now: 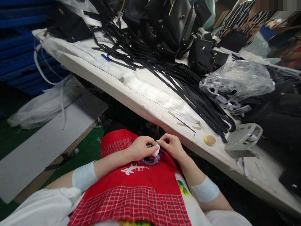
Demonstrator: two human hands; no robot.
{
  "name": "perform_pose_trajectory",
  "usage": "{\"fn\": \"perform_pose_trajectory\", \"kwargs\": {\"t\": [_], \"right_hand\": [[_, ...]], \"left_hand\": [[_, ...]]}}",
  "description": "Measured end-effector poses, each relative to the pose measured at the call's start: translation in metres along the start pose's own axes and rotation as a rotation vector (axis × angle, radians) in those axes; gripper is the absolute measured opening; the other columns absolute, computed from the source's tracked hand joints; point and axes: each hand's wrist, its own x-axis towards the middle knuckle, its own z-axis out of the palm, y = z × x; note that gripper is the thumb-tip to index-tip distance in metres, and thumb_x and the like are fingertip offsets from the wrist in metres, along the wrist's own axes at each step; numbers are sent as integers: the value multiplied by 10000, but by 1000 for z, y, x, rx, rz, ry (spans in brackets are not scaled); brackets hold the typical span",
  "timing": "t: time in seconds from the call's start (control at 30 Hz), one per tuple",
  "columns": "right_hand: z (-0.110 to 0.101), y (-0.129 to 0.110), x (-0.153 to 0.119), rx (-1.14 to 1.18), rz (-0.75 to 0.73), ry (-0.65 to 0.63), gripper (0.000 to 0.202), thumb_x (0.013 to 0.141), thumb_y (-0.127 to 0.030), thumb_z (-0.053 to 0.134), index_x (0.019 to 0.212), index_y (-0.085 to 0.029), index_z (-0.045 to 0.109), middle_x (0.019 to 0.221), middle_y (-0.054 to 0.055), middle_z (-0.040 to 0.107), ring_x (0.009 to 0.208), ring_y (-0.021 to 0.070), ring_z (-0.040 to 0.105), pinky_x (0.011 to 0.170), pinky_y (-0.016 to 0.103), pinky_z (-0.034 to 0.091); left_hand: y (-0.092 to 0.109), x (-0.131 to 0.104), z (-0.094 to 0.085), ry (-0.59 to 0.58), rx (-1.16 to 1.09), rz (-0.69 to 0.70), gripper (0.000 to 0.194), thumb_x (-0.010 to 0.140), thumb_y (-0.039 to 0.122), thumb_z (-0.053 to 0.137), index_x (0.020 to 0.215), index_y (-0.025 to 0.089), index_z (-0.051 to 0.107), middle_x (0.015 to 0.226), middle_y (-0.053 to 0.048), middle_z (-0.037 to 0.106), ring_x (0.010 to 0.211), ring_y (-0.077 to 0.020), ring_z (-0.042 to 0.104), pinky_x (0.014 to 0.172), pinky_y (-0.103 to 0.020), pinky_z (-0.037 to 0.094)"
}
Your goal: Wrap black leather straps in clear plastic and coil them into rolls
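Just off the desk's [131, 95] near edge, over a red apron [138, 175], the left hand [142, 147] has its fingers closed on a small white piece [156, 151]; the right hand's [172, 147] fingers are pinched together at its upper corner, their grip unclear. A translucent, dark-tinted coil [150, 159] sits beneath. The apron's white print has marks too small to read. On the desk lie black straps [188, 84] and black bags [174, 28].
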Motion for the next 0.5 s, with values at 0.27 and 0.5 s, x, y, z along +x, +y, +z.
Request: {"fn": "perform_pose_trajectory", "kwargs": {"t": [0.27, 0.5], "right_hand": [[11, 3, -1, 337, 204, -180, 398, 684, -527, 742, 772, -140, 715, 630, 1, 644, 560, 103, 521, 566, 226, 405], [10, -7, -9, 192, 79, 33, 251, 729, -396, 722, 782, -153, 756, 743, 52, 726, 656, 161, 620, 664, 287, 492]], "left_hand": [[1, -8, 1, 31, -99, 104, 128, 761, 229, 612, 701, 158, 699, 734, -25, 680, 729, -160, 632, 704, -236, 465], [1, -12, 3, 52, -28, 19, 80, 749, 243, 613, 726, 173, 645, 732, 4, 628, 656, -138, 583, 605, -226, 434]]}}
